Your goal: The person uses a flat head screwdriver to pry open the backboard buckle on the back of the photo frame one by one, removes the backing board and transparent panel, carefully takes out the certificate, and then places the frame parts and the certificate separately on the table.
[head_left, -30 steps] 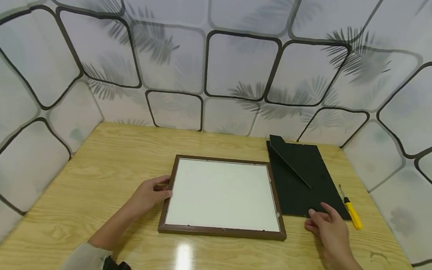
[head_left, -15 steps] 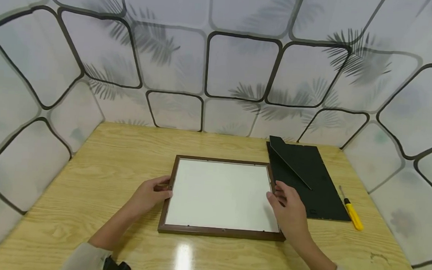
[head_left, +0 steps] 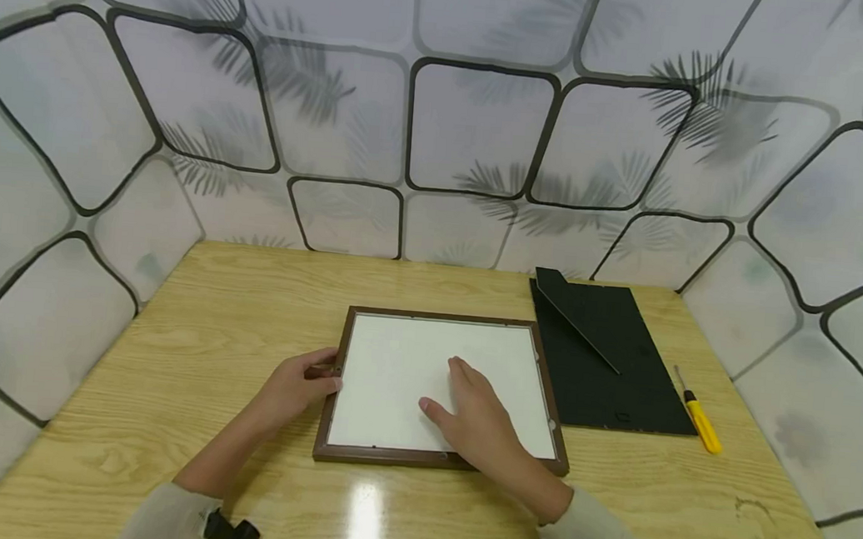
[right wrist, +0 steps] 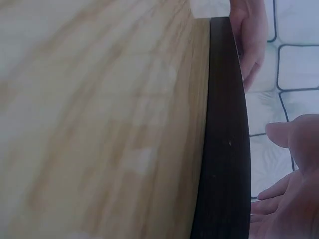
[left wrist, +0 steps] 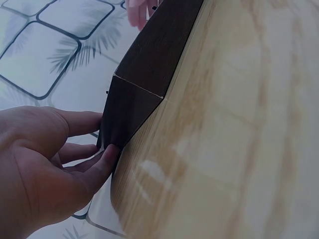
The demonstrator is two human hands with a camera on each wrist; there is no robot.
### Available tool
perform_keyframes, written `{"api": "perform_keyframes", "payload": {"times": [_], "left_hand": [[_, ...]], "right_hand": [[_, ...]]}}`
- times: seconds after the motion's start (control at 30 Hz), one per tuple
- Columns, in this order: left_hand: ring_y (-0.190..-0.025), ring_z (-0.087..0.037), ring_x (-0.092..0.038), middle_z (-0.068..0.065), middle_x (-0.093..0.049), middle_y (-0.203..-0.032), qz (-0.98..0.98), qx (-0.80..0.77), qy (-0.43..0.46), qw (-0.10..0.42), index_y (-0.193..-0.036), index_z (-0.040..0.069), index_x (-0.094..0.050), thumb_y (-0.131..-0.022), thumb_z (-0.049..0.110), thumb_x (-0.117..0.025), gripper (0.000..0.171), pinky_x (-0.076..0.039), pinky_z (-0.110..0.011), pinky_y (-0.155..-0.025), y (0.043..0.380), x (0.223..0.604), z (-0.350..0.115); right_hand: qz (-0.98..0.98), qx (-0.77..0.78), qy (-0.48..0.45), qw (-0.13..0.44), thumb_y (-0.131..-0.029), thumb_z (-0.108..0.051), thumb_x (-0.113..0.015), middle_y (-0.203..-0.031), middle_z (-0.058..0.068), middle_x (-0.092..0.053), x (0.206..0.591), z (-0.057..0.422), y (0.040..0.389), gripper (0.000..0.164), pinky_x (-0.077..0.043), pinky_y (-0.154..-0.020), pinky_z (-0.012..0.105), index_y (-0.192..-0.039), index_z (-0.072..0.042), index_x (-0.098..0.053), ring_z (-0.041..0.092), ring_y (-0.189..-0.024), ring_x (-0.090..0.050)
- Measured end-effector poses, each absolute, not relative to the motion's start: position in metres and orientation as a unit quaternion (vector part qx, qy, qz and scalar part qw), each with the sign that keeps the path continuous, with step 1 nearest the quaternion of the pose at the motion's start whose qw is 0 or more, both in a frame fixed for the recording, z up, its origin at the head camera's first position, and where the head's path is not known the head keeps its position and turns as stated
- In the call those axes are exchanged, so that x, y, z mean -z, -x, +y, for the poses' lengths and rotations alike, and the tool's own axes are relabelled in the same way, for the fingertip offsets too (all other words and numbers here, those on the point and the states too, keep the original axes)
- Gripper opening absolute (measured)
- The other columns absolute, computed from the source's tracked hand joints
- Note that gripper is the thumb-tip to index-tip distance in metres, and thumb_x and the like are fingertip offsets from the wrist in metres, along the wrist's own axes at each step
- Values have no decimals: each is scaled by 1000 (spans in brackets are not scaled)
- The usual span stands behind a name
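Note:
A brown picture frame [head_left: 392,457] lies flat on the wooden table, a white sheet [head_left: 386,383] filling its inside. At its left side, my left hand [head_left: 292,395] pinches the rim between thumb and fingers; the left wrist view shows that thumb [left wrist: 107,158] against the frame's dark outer side [left wrist: 134,89]. Over the white sheet, right of its middle, is my right hand [head_left: 479,423] with fingers extended and thumb apart. It holds nothing, and whether its fingertips touch the sheet I cannot tell.
A black backing board [head_left: 603,398] with a hinged stand leg [head_left: 574,317] lies right of the frame. Beside it is a screwdriver with a yellow handle [head_left: 704,426]. Patterned walls [head_left: 479,131] close off the back and both sides of the table [head_left: 265,291].
My right hand has come from beside the black board, past the frame's right rim, to over the white sheet. The left hand and the frame have stayed in place.

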State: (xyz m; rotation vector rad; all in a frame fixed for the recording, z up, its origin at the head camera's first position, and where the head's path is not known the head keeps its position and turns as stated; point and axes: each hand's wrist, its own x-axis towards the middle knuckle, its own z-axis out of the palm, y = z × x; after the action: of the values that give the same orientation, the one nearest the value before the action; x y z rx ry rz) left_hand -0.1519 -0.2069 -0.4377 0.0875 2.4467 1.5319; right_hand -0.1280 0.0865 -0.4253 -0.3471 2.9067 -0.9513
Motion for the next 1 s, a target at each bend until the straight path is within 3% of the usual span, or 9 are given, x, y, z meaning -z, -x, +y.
{"api": "perform_keyframes", "payload": {"times": [0.63, 1.0], "left_hand": [[-128, -36, -55, -22, -57, -140, 841, -528, -36, 116, -153, 3, -41, -99, 19, -64, 61, -52, -45, -100, 150, 442, -207], [-130, -37, -53, -21, -55, -142, 840, -528, -29, 120, -154, 5, -41, -99, 22, -65, 62, -50, -47, -102, 149, 443, -207]], "right_hand": [[941, 295, 139, 94, -86, -69, -64, -167, 20, -15, 444, 60, 133, 112, -24, -123, 51, -159, 3, -18, 34, -156, -12], [955, 223, 172, 91, -87, -70, -62, -167, 21, -14, 450, 58, 131, 112, -18, -125, 49, -158, 5, -19, 34, -156, -11]]}}
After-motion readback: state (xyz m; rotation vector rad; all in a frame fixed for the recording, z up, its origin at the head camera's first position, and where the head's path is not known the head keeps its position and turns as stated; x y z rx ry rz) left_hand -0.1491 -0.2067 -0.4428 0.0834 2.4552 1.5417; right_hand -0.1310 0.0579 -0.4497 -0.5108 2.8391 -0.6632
